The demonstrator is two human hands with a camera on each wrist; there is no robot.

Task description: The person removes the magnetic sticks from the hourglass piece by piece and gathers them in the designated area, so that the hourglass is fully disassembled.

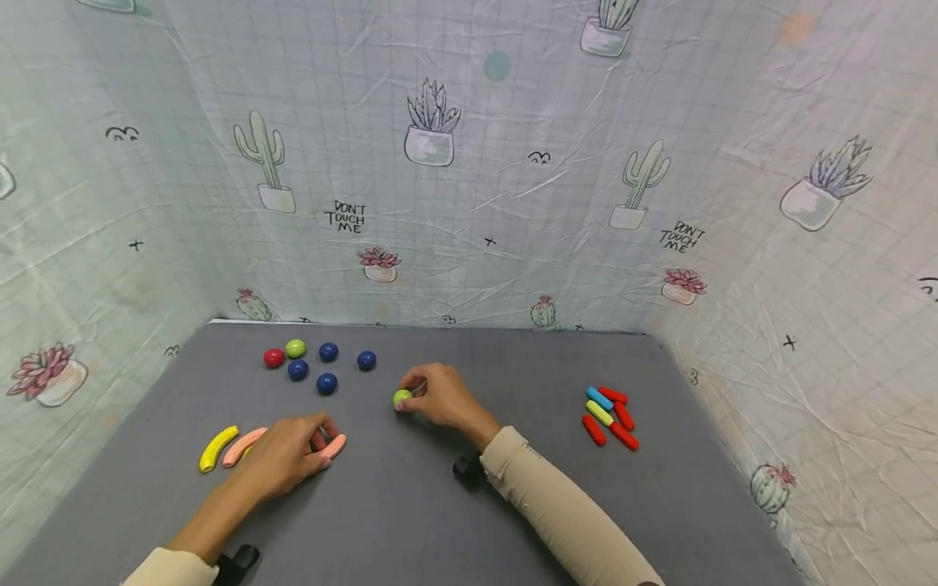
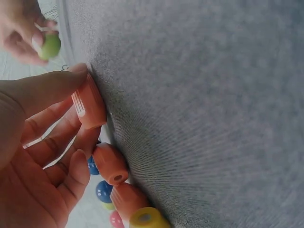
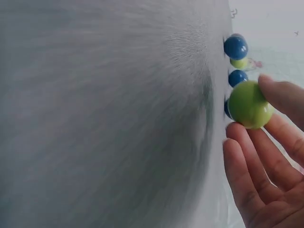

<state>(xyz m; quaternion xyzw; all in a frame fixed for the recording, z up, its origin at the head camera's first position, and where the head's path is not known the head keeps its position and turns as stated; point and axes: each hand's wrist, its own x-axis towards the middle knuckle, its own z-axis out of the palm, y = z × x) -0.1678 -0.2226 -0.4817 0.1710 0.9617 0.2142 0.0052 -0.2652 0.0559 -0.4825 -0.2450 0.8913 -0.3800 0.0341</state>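
My left hand [image 1: 282, 456] pinches one end of a curved salmon-pink tube piece [image 1: 334, 447] between thumb and fingers, low over the grey table. In the left wrist view that tube piece [image 2: 90, 102] shows ridged grooves along its side. Left of the hand lie a yellow curved piece [image 1: 218, 448] and another pink curved piece [image 1: 244, 447]; the hand partly hides more of them. Near the table's middle, my right hand [image 1: 443, 396] holds a glossy green ball [image 1: 401, 398] by thumb and fingertips. The right wrist view shows this green ball [image 3: 250, 105] close up.
At the back left sit a red ball [image 1: 274, 358], a second green ball [image 1: 295, 348] and several blue balls [image 1: 326, 383]. On the right side of the grey table [image 1: 513, 374] lie several red sticks [image 1: 594, 430], a blue stick [image 1: 599, 398] and a yellow stick [image 1: 599, 413]. Cactus-print cloth [image 1: 469, 203] walls the table.
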